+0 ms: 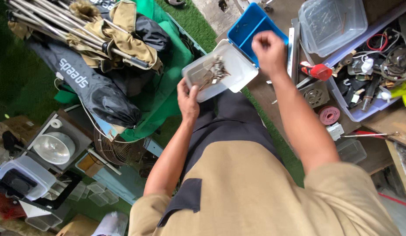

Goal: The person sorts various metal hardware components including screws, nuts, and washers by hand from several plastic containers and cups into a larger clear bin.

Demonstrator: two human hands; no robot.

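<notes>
Left hand [187, 99]: grasping the near edge of a clear tray [220, 70], fingers under it, thumb on the rim; the tray is held tilted above the lap. Contents: a small heap of metal bits [214, 72], lying about mid-tray, just beyond the left grip.

Right hand [268, 51]: raised above the tray's far right corner, fingers pinched shut; whether anything sits between them cannot be told. The metal bits lie to its left and below, apart from it.

Blue box [249, 28]: open, directly behind the tray and beside the right hand.

Counter [388, 120], right: a bin [356, 114] of tools and wires, a red-capped tube [316, 71], a pink tape roll [329, 115].

Left: folded bags and poles [80, 30], a wire fan [117, 150].
</notes>
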